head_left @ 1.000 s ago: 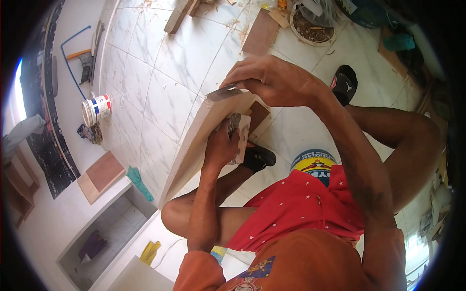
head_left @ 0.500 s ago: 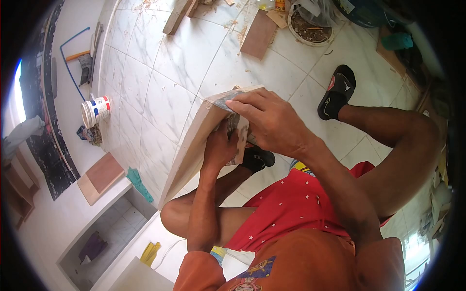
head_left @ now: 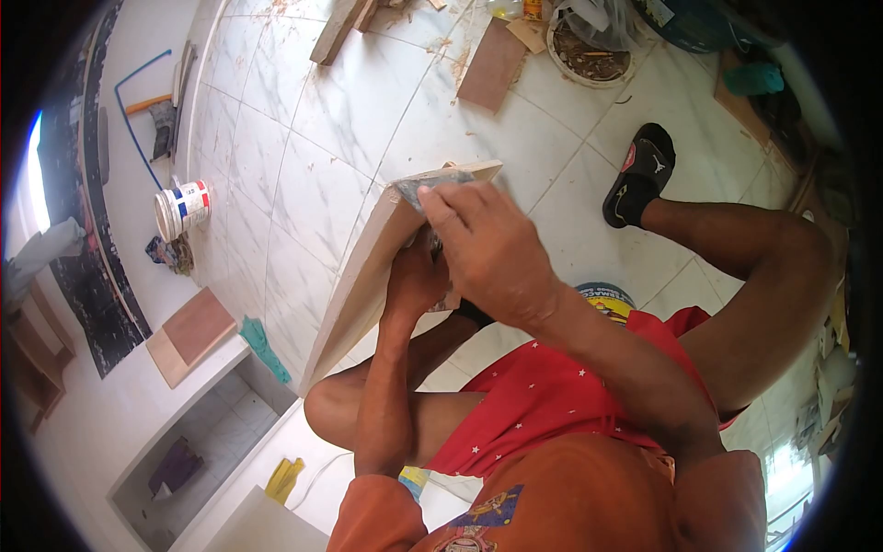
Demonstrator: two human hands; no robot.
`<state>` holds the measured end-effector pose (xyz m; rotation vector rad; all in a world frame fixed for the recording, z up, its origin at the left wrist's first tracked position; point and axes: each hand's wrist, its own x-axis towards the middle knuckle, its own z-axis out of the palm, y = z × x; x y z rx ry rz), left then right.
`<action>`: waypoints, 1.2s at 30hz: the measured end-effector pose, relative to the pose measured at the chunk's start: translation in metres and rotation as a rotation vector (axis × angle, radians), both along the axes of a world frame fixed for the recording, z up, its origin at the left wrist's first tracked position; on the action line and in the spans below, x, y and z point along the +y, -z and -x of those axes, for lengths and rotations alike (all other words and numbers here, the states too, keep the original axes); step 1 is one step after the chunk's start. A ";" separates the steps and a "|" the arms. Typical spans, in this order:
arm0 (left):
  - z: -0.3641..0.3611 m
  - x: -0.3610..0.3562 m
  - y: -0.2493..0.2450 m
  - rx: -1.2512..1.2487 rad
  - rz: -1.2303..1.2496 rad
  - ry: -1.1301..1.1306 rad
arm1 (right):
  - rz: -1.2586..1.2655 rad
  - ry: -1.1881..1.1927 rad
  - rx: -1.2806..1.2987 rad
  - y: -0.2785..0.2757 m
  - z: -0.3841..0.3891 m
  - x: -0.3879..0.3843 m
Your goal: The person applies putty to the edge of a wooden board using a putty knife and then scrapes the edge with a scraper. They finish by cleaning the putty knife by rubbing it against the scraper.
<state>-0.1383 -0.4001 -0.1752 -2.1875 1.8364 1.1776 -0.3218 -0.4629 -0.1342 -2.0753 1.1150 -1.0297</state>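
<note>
Basically, the person's R hand (head_left: 492,244) is pinching a grey flat piece (head_left: 418,190) against the top corner of a pale panel (head_left: 359,276), thumb & fingers closed on it. The panel is sitting just L of view centre, tilting, w/ its top end at approx 12 o'clock and its lower end pointing to 8, close by the bent L knee (head_left: 333,409). The L hand (head_left: 414,276) is tucking in at the panel's inner side, apparently gripping a small pale board (head_left: 450,302); most of that is hiding behind the R hand, so can't tell its full shape.

Clockwise from centre: a brown board (head_left: 494,66) is lying on the tiled floor (head_left: 349,120) btwn 12 & 1, and a round tub (head_left: 589,60) w/ shavings is standing at 1. A black slide (head_left: 639,179) is showing at 2, on the R foot. At 3, a tin (head_left: 607,299) w/ yellow/blue label is peeking out nr the red shorts (head_left: 552,396). A teal cloth (head_left: 264,350) is hanging at 8, a white bucket (head_left: 184,210) is resting btwn 9 & 10, and wood offcuts (head_left: 342,29) are lying at 11.
</note>
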 end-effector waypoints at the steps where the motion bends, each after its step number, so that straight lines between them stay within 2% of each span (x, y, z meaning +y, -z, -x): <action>1: 0.000 0.000 -0.001 0.010 0.003 0.002 | -0.013 -0.011 0.003 -0.001 -0.002 0.006; 5: 0.003 -0.003 -0.004 0.014 -0.001 -0.054 | -0.010 -0.069 -0.027 0.003 0.015 0.004; 9: 0.003 -0.001 0.001 0.047 0.047 -0.105 | -0.124 -0.054 -0.009 0.003 0.032 -0.003; 14: 0.001 0.002 0.006 0.032 0.156 -0.038 | -0.154 -0.010 -0.146 -0.016 0.036 -0.019; 17: 0.004 0.002 0.000 0.018 0.128 -0.057 | -0.620 -0.013 -0.267 -0.037 0.060 -0.040; 20: 0.011 -0.006 -0.013 0.008 -0.017 -0.113 | -0.946 0.070 -0.133 -0.074 0.074 -0.060; 21: 0.012 -0.006 -0.015 0.003 -0.078 -0.128 | -0.956 0.063 -0.204 -0.069 0.078 -0.060; 24: 0.013 -0.001 -0.015 -0.032 0.029 -0.082 | -1.012 0.101 -0.396 -0.057 0.079 -0.059; 27: 0.012 0.009 -0.008 -0.032 0.158 -0.063 | -0.725 0.042 -0.184 -0.064 0.067 -0.051; 28: 0.012 0.011 -0.006 -0.022 0.191 -0.060 | -0.367 -0.155 -0.119 -0.065 0.060 -0.053; 31: 0.014 0.014 -0.005 -0.004 0.262 -0.050 | 0.167 -0.240 0.277 -0.068 0.042 -0.051; 36: 0.014 0.015 -0.011 -0.004 0.211 -0.048 | 0.384 -0.272 0.463 -0.077 0.022 -0.047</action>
